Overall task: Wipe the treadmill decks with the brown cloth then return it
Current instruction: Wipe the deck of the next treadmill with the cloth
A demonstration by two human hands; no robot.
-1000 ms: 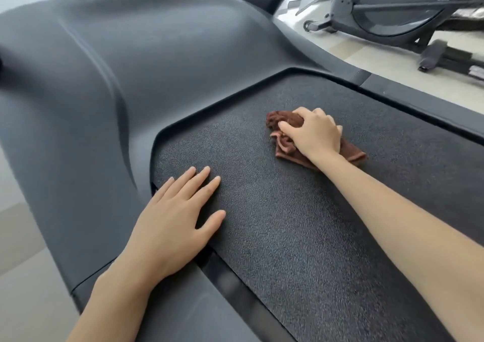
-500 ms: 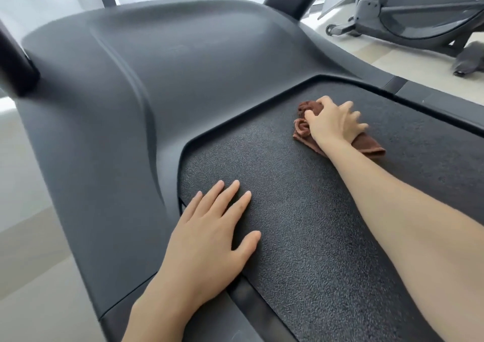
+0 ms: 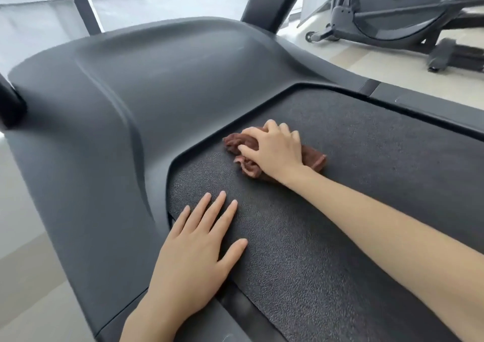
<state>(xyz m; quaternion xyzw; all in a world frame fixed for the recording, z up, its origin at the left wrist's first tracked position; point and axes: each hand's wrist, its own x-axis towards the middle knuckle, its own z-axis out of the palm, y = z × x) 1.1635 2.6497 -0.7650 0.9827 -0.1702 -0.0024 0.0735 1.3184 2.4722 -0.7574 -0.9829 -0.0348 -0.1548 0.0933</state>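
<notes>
Grips the bunched cloth [image 3: 235, 142] in the right hand [image 3: 275, 153], fingers curled over it, pressing it onto the deck [image 3: 379, 184] under the palm; long axis across the knuckles, ends poking out either side. Rests the left hand [image 3: 199, 250] flat, fingers straight, empty, on the deck nearer the body. Best swept right next: cover [image 3: 157, 100] lip just past the fingertips, open deck off the little-finger side.
</notes>
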